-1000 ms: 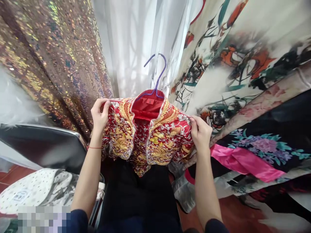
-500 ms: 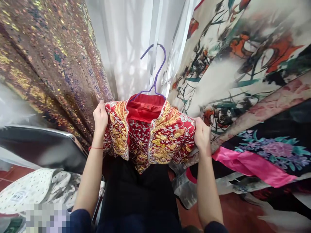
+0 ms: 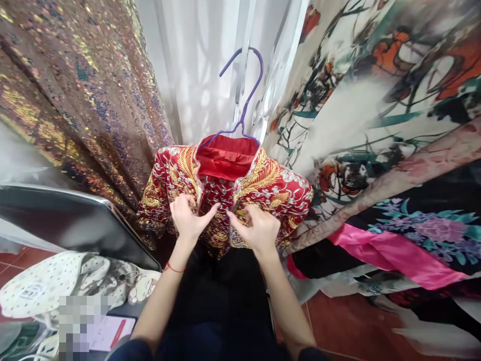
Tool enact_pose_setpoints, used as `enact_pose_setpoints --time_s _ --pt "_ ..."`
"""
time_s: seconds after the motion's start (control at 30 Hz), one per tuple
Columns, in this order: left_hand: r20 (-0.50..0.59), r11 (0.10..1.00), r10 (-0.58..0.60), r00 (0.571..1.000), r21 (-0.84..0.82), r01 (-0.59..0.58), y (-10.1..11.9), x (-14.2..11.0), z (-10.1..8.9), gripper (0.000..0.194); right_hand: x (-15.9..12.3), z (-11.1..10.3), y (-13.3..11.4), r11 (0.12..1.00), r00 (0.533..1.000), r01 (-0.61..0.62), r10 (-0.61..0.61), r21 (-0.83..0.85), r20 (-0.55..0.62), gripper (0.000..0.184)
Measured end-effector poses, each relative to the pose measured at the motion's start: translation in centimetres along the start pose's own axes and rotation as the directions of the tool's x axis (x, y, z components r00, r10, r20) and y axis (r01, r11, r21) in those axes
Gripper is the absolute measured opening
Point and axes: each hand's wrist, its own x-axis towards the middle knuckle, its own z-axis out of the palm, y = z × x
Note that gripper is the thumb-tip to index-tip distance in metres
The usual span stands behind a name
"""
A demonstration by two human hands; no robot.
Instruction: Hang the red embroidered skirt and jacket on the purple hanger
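A red jacket [image 3: 280, 188] with gold and silver embroidery hangs before me on a purple hanger [image 3: 246, 108]. Its front stands open, showing the red lining and a small size label [image 3: 230, 157] marked S. My left hand [image 3: 188, 218] is at the jacket's left front panel, thumb stretched out across the opening and fingers bent against the cloth. At the other panel, my right hand [image 3: 257, 228] has its thumb pointing back toward the opening. Both thumbs stand apart from the fingers, and no cloth shows pinched between them. The undersides of the fingers are partly hidden.
A sequined gold cloth [image 3: 101, 85] hangs at the left, a floral printed cloth [image 3: 338, 120] at the right. Behind the hanger is a white curtain [image 3: 188, 65]. A black chair back [image 3: 75, 220] and a dotted white cloth item [image 3: 48, 281] are at lower left.
Both hands have let go of the jacket's shoulders and moved inward to its front panels. The jacket now hangs by the hanger, its sleeves drooping. The view has shifted slightly.
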Motion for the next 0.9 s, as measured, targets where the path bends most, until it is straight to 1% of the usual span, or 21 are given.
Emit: enact_pose_setpoints --time_s 0.07,0.1,0.17,0.23,0.33,0.43,0.5,0.57,0.67,0.73,0.77,0.83,0.9 --pt "0.035 0.998 -0.057 0.998 0.008 0.056 0.0 -0.5 0.8 0.042 -0.2 1.4 -1.2 0.996 0.998 -0.069 0.068 -0.06 -0.01 0.052" --pt "0.026 0.998 -0.07 0.997 -0.002 0.071 0.0 -0.1 1.0 0.037 0.2 1.8 -1.6 0.991 0.995 -0.102 0.1 -0.083 -0.026 0.053" --pt "-0.015 0.998 -0.054 0.998 -0.026 0.054 0.5 1.9 1.0 0.031 1.8 2.3 -2.1 0.981 0.986 -0.165 0.162 -0.104 -0.041 0.048" --pt "-0.029 0.999 -0.016 0.999 -0.028 0.015 1.4 4.5 0.7 0.032 4.0 2.1 -2.1 0.968 0.975 -0.221 0.22 -0.122 -0.023 0.043" --pt "-0.022 1.0 0.008 1.0 -0.016 -0.009 2.9 7.9 0.1 0.041 7.1 1.3 -1.7 0.945 0.954 -0.287 0.297 -0.159 0.047 0.042" --pt "-0.054 1.0 0.017 0.998 -0.006 -0.017 4.0 9.6 -0.2 0.045 8.3 1.0 -1.4 0.934 0.944 -0.291 0.315 -0.206 0.098 0.047" --pt "-0.042 0.999 0.04 0.998 0.006 -0.04 4.2 9.8 -0.2 0.046 8.3 1.4 -1.4 0.93 0.945 -0.275 0.309 -0.245 0.111 0.047" --pt "0.004 0.997 0.068 0.998 0.028 -0.068 4.2 9.6 -0.2 0.045 7.9 1.9 -1.7 0.921 0.942 -0.278 0.317 -0.272 0.112 0.041" --pt "0.107 0.994 0.081 0.991 0.057 -0.088 3.9 9.0 -0.2 0.037 7.7 2.3 -2.4 0.908 0.925 -0.312 0.357 -0.279 0.127 0.033" --pt "0.148 0.994 0.077 0.986 0.06 -0.087 3.9 8.7 -0.3 0.031 7.8 2.2 -2.9 0.917 0.92 -0.306 0.354 -0.256 0.17 0.028" --pt "0.147 0.995 0.08 0.986 0.049 -0.088 4.1 8.6 -0.3 0.03 8.0 2.0 -3.1 0.93 0.922 -0.289 0.334 -0.226 0.194 0.026" --pt "0.105 0.994 0.105 0.989 -0.002 -0.105 4.8 8.7 -0.6 0.032 8.4 1.5 -3.2 0.964 0.942 -0.24 0.26 -0.116 0.214 0.023" --pt "0.04 0.987 0.136 0.99 -0.095 -0.131 6.1 8.8 -0.9 0.039 8.9 0.9 -3.1 0.982 0.973 -0.175 0.162 0.065 0.167 0.021"
